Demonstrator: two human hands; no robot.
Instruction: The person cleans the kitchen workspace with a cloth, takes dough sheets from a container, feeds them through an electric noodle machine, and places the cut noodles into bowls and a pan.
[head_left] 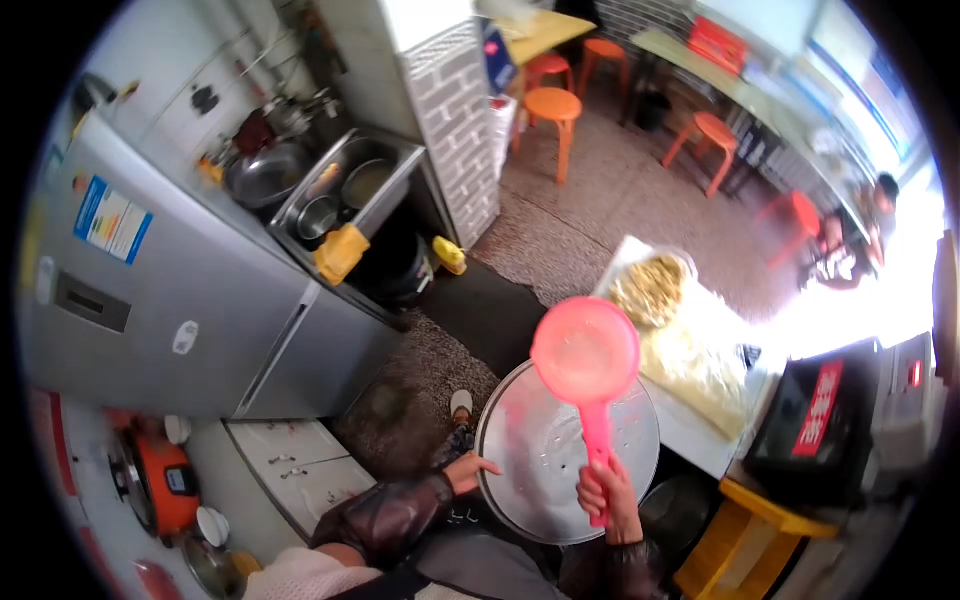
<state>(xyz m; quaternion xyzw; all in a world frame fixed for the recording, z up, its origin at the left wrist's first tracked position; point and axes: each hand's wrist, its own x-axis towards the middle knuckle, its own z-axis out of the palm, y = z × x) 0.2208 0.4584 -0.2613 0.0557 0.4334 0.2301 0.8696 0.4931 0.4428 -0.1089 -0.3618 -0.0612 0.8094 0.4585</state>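
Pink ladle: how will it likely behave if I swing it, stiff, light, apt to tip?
The pink ladle looks like moulded plastic, so probably stiff and fairly light. Its wide bowl sits well beyond the right hand, at the handle's other end, so it may twist or tip.

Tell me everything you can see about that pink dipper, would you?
The pink dipper has a round, wide bowl and a straight handle, all of what looks like plastic. The bowl's inside looks paler; whether it contains anything is unclear. The right hand grips the handle near its end, bowl pointing away from the person. It appears in front of the round metal lid; whether they touch, I can't tell.
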